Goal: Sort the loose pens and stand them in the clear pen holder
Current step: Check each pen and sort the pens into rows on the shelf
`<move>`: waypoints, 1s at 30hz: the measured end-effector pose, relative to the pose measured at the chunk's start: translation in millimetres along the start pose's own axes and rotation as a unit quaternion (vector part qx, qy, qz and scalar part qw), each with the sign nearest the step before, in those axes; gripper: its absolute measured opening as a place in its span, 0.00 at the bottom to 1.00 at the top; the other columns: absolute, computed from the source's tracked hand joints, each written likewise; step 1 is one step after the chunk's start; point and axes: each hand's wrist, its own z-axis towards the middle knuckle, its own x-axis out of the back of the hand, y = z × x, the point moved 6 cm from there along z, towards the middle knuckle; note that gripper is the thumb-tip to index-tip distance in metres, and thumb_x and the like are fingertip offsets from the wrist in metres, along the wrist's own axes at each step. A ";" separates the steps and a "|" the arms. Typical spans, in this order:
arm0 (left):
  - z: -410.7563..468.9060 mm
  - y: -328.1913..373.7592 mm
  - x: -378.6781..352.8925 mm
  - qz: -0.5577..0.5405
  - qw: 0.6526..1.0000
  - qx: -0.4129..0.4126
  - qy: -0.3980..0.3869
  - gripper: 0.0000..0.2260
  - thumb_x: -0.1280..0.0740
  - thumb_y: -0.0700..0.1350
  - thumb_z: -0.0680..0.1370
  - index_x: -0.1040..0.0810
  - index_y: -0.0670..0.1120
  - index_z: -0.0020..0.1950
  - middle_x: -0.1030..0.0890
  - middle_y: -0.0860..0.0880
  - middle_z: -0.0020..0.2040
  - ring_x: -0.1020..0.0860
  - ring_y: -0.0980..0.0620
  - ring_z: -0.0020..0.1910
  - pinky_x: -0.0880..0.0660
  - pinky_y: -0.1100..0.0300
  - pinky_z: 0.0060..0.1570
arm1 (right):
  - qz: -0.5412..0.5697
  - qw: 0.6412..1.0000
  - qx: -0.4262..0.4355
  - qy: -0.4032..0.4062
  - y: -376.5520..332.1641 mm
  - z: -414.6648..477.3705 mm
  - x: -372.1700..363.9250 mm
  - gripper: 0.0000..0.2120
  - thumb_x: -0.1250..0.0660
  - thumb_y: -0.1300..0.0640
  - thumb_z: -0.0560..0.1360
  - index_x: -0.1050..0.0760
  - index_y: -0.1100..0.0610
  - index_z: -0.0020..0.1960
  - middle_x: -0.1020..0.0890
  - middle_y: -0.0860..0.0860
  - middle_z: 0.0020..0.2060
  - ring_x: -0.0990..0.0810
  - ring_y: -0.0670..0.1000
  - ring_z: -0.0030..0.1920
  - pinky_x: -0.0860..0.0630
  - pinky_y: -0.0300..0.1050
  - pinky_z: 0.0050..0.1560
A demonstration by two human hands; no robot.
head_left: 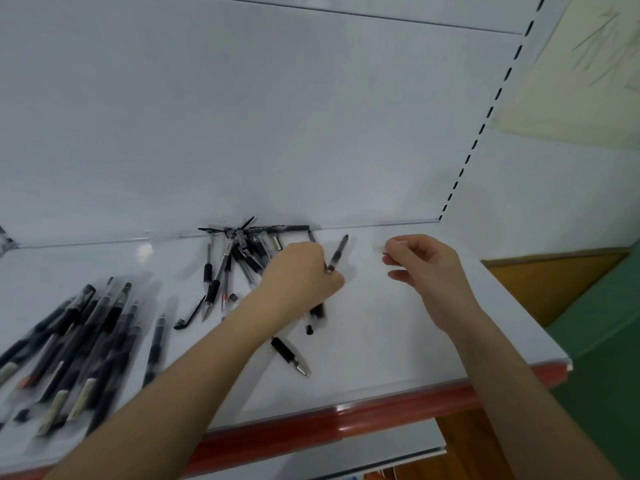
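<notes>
1. Crossing the red front lip of the shelf are the left forearm and right forearm; a pen pushed past that lip would drop.
2. At near left, a row of pens lies side by side. One stray pen lies mid-shelf, behind the lip.
3. Mid-shelf, the left grip is closed round a black pen, whose end sticks out up-right.
4. Near it but apart, the right grip has curled fingers; I cannot tell whether it pinches anything.
5. Farther back, the loose pile lies against the back panel.
6. I cannot find the clear pen holder in view.
7. I judge the step to be picking from the pile. The next move calls for locating the holder and turning the pen upright.
8. Open room lies on the shelf's right half.
</notes>
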 end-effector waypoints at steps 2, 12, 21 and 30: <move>-14.5 -13.5 13.0 -0.118 0.993 0.018 0.018 0.07 0.37 0.42 0.72 0.30 0.42 0.34 0.22 0.46 0.31 0.26 0.49 0.30 0.28 0.59 0.33 | 0.049 0.998 -0.017 -0.022 -4.4 0.3 -4.1 0.02 0.32 0.62 0.72 0.22 0.62 0.43 0.18 0.54 0.39 0.18 0.47 0.40 0.21 0.35 0.40; -91.6 -54.4 45.1 -0.368 0.922 -0.021 0.122 0.07 0.38 0.37 0.77 0.26 0.49 0.48 0.28 0.48 0.31 0.31 0.57 0.30 0.34 0.70 0.29 | 0.133 0.985 0.032 -0.108 -47.5 -6.0 -51.3 0.05 0.35 0.58 0.75 0.22 0.57 0.42 0.17 0.48 0.33 0.21 0.45 0.33 0.23 0.36 0.36; -106.4 -66.0 52.4 -0.379 0.914 -0.033 0.143 0.04 0.37 0.46 0.75 0.25 0.55 0.43 0.28 0.47 0.31 0.33 0.56 0.29 0.35 0.67 0.29 | 0.082 0.977 0.044 -0.193 -59.2 -17.8 -85.3 0.09 0.34 0.51 0.66 0.22 0.57 0.41 0.19 0.47 0.30 0.23 0.44 0.31 0.24 0.36 0.35; -110.4 -71.0 53.6 -0.366 0.916 -0.031 0.164 0.04 0.35 0.45 0.76 0.25 0.54 0.43 0.26 0.44 0.35 0.31 0.53 0.30 0.34 0.65 0.30 | 0.069 0.969 0.043 -0.234 -59.4 -26.0 -91.4 0.10 0.34 0.52 0.65 0.22 0.58 0.42 0.19 0.48 0.32 0.22 0.45 0.32 0.24 0.35 0.34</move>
